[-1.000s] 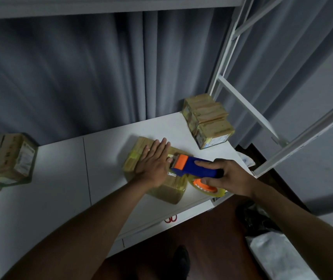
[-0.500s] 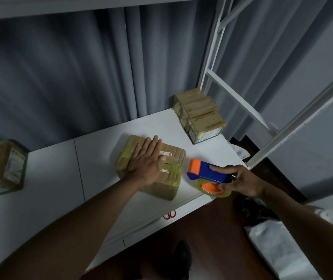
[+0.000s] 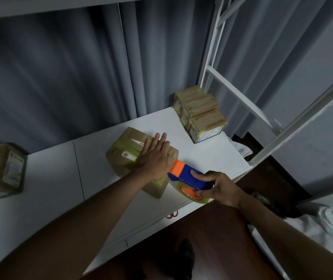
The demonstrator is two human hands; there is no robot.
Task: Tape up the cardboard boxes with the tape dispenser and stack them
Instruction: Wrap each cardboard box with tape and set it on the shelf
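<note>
With the left hand (image 3: pixel 155 156) pressed flat, fingers straight, on top of the brown taped cardboard box (image 3: pixel 141 161) at mid-table, the right hand (image 3: pixel 219 186) gripped the blue-and-orange tape dispenser (image 3: pixel 190 181), its orange nose touching the box's near-right edge. The box's long axis ran far-left to near-right, in line with the dispenser, so the next strip likely pulls along it. The stack of taped boxes (image 3: pixel 200 113) sat at the far right of the white table (image 3: pixel 60 188).

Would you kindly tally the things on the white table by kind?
Cardboard boxes: 4 (one under the left hand at, two stacked, one at the left edge)
Tape dispenser: 1
Total: 5
</note>
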